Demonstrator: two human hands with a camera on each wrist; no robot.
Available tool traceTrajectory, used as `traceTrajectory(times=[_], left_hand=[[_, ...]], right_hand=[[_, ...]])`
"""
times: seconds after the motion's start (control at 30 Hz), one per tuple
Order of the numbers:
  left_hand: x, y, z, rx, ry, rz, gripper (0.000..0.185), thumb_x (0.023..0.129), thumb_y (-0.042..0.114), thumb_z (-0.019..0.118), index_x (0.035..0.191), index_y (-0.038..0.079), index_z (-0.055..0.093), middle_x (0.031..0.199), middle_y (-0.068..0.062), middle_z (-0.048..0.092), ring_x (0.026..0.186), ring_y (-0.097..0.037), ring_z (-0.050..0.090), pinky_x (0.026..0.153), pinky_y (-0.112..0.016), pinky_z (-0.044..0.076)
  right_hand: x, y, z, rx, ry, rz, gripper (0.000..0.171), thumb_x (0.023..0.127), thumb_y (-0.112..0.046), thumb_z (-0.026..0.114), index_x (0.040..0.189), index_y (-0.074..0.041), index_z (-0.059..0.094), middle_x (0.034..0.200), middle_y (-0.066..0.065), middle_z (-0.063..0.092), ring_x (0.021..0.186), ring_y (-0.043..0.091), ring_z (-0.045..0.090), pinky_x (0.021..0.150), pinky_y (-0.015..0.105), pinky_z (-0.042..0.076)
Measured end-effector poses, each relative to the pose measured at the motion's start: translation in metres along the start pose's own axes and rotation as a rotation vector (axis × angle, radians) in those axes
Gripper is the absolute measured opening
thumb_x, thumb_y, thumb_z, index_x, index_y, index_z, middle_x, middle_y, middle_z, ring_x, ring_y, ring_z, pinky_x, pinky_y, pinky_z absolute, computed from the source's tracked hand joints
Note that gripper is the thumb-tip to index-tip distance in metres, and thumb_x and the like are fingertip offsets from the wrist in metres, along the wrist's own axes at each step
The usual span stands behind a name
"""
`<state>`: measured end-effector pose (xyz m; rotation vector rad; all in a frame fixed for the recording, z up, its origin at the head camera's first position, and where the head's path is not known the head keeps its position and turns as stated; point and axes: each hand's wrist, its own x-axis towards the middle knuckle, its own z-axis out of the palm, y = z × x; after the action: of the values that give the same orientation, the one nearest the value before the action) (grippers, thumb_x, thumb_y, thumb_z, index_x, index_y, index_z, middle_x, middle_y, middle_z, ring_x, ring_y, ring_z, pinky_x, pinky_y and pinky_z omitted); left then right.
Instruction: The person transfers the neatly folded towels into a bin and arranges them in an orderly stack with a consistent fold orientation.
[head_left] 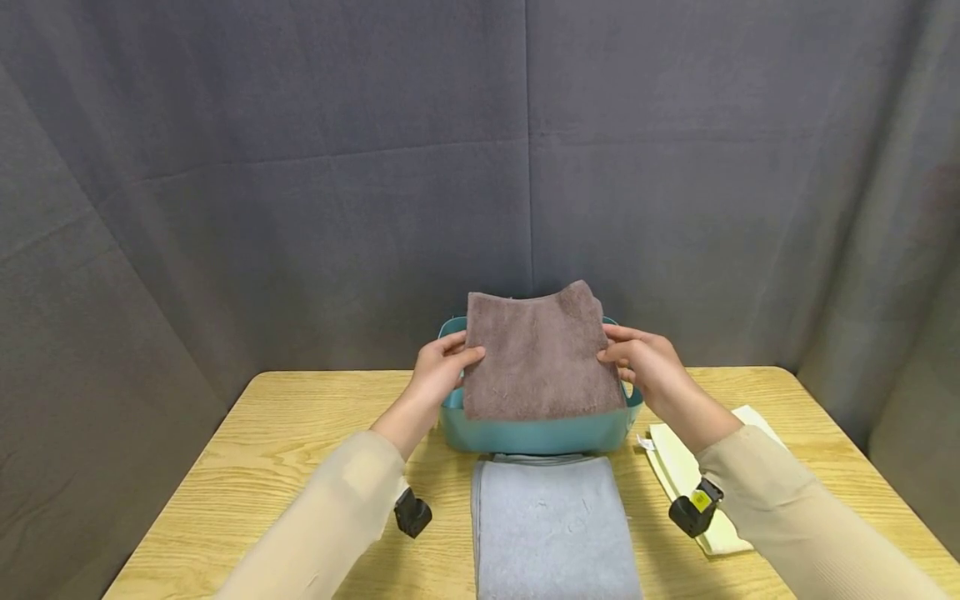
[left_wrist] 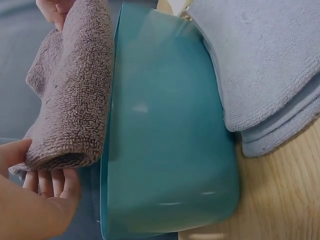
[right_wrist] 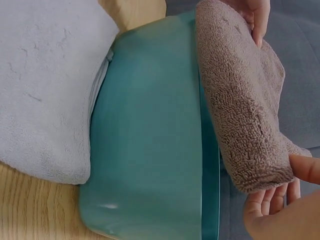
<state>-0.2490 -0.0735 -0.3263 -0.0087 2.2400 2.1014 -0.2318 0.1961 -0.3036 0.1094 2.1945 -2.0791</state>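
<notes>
A brown towel [head_left: 540, 358], folded over on itself, is held up above a teal plastic basket [head_left: 536, 435]. My left hand [head_left: 442, 367] pinches the towel's left edge, thumb in front and fingers behind. At the opposite edge my right hand [head_left: 648, 367] grips it the same way. In the left wrist view the towel [left_wrist: 75, 95] shows a rounded fold beside the basket's rim. The right wrist view has the towel [right_wrist: 245, 100] along the basket's open top. What lies inside the basket is hidden.
A folded light grey-blue towel [head_left: 555, 529] lies on the wooden table [head_left: 300, 450] in front of the basket. Partly under my right forearm is a folded pale yellow cloth [head_left: 678, 458] with a white tag. Grey curtain [head_left: 375, 208] hangs behind the table.
</notes>
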Motion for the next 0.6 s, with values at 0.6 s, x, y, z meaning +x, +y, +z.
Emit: traceTrajectory(times=[0.6], left_hand=[[0.018, 0.002, 0.011, -0.046, 0.043, -0.015, 0.043, 0.097, 0.010, 0.065, 0.138, 0.001, 0.056, 0.126, -0.016, 0.063, 0.111, -0.028, 0.062, 0.091, -0.039, 0.053]], right_hand=[[0.020, -0.002, -0.003, -0.040, 0.033, 0.050, 0.065, 0.093, -0.001, 0.055, 0.154, -0.005, 0.033, 0.158, 0.017, 0.028, 0.113, 0.019, 0.050, 0.091, 0.034, 0.040]])
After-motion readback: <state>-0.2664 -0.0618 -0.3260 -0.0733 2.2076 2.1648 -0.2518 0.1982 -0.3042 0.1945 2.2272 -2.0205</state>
